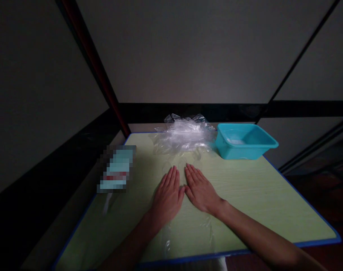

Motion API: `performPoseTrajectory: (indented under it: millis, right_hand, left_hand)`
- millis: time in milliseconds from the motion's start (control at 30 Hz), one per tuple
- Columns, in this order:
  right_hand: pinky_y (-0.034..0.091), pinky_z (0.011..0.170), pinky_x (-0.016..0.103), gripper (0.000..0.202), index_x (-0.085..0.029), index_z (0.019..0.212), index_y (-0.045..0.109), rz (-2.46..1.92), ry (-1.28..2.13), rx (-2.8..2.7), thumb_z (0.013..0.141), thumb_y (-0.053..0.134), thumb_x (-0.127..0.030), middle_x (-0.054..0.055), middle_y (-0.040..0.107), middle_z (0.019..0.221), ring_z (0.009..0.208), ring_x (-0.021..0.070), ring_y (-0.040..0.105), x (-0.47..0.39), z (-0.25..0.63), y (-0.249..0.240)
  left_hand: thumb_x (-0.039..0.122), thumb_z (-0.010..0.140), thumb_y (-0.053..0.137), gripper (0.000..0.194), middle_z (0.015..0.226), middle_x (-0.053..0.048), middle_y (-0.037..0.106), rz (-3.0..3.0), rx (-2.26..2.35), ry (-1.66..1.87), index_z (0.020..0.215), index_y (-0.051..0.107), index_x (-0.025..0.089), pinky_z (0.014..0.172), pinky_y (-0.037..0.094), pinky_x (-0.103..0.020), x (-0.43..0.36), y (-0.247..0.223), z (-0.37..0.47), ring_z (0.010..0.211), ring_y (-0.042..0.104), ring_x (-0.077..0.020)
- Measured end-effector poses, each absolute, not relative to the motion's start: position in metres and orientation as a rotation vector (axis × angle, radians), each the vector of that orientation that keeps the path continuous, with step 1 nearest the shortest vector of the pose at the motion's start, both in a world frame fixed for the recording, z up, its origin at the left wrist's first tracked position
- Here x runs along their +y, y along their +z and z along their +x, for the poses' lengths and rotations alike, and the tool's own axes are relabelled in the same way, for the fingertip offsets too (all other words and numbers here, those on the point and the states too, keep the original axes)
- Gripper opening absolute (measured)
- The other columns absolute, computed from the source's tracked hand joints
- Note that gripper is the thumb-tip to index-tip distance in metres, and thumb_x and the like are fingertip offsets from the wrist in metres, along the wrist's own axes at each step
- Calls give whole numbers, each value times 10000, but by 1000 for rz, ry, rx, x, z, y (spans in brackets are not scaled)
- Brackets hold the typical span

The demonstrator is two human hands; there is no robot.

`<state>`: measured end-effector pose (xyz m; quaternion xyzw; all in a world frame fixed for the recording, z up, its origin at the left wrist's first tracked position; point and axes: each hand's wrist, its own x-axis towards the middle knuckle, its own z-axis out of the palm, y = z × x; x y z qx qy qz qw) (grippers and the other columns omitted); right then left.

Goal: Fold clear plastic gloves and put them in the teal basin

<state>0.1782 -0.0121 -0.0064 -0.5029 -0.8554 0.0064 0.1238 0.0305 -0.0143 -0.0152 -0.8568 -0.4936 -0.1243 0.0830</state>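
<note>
My left hand [167, 195] and my right hand [201, 189] lie flat, palms down, side by side near the middle of the table. Their thumbs come close to each other, and the fingers point away from me. Under them a clear plastic bag [185, 229] is spread on the tabletop, its edges faint and a few creases catching light towards the front edge. Just beyond my fingertips sits a crumpled heap of clear plastic bags [185, 133]. Neither hand grips anything.
A turquoise plastic basin [244, 150] stands at the back right, with something whitish inside. A blurred-out pale green object [117, 169] lies at the left edge. The light green table [273, 203] has a blue rim, and wall panels rise behind and to the left.
</note>
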Motion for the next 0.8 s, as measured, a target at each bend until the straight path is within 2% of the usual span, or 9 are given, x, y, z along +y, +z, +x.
performPoseTrajectory:
  millis: [333,433,567,667,800]
  right_hand:
    - [172,1046,386,547,27,1301,266,-1449,96,-2476,852,331,-278,191,198,1372,1280,239,128,-11,179,-8]
    - [176,1044,393,519,-16,1317,253,-1448,307,-2363,875,273,-286,158,210,1377,1278,210,150,-4,185,-6]
    - [217,1029,401,497,-90,1356,147,-1413,547,-2111,902,162,-294,108,197,1391,1275,161,169,-1,198,3]
    - [178,1044,400,541,-73,1357,124,-1259,444,-2302,893,229,-331,115,130,1408,1290,177,90,-11,203,7]
    - [175,1049,389,564,-68,1354,138,-1165,245,-2564,883,279,-344,119,93,1415,1292,199,49,-25,197,0]
  left_hand:
    - [321,869,257,503,1324,-199,332,-2583,-1482,-442,1237,357,-7,1007,279,-391,-14,-17,31,1250,250,-241]
    - [294,871,243,504,1354,-189,278,-2651,-1544,-497,1276,284,-2,1018,259,-386,-10,-14,28,1268,195,-223]
    - [233,878,192,495,1394,-167,182,-2693,-1651,-619,1322,158,16,1024,243,-385,-12,-3,18,1284,121,-190]
    - [261,877,234,510,1400,-156,170,-2718,-1548,-586,1326,161,30,1035,220,-388,-26,3,12,1288,101,-195]
    - [304,859,310,521,1377,-168,236,-2732,-1420,-451,1297,258,27,1029,242,-385,-46,-2,13,1280,147,-224]
